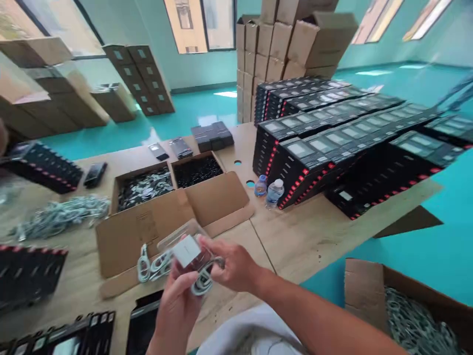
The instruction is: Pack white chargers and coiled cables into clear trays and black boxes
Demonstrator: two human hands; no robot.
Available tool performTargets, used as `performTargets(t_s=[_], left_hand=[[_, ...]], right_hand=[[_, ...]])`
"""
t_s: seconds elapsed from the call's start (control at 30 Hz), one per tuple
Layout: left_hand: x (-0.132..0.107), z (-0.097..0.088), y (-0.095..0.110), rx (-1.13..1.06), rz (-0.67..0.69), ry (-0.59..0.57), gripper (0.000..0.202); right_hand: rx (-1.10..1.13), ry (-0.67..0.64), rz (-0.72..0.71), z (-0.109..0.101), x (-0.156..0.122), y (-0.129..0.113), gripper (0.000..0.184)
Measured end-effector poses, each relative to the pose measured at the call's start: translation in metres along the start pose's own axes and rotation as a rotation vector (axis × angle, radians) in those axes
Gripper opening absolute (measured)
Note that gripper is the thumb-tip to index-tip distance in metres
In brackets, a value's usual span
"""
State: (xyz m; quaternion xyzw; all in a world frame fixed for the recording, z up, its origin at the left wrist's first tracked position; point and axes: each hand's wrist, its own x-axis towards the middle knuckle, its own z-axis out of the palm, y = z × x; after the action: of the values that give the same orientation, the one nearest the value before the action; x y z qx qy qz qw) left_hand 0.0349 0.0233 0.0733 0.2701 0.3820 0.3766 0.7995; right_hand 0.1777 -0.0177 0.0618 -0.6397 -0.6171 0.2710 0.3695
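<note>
My left hand [180, 298] is closed around a clear plastic tray [173, 239] with a white square block [187, 251] in it. Whether the block is a charger or a small box I cannot tell. In the fingers of my right hand [236, 265] is a coiled white cable [201, 283], held against the near side of the tray. Two more coiled white cables [144, 265] lie just left of my hands on the cardboard flap [129, 241] of an open carton.
Behind my hands, open cartons hold small silvery pieces [146, 190] and black pieces [197, 170]. Stacked black boxes [295, 153] fill the right side, with water bottles [275, 193] beside them. White cables [66, 214] pile up at left. A carton of cables [364, 286] stands lower right.
</note>
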Motion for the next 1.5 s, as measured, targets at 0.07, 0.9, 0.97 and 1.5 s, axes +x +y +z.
performTargets(t_s=[0.07,0.9,0.97,1.5], left_hand=[[-0.011,-0.013,0.012,0.021,0.001,0.078,0.081],[-0.013,-0.01,0.018,0.067,0.046,0.21,0.085],[-0.01,-0.012,0.022,0.067,0.072,0.251,0.085],[-0.02,-0.046,0.038,0.004,0.157,0.167,0.076]], right_hand=[[0.149,-0.005,-0.029,0.008,0.002,0.01,0.082],[0.305,0.011,-0.099,0.027,0.019,0.012,0.047],[0.277,0.002,-0.094,0.032,0.025,0.011,0.046],[0.829,-0.21,0.093,0.019,0.059,-0.022,0.048]])
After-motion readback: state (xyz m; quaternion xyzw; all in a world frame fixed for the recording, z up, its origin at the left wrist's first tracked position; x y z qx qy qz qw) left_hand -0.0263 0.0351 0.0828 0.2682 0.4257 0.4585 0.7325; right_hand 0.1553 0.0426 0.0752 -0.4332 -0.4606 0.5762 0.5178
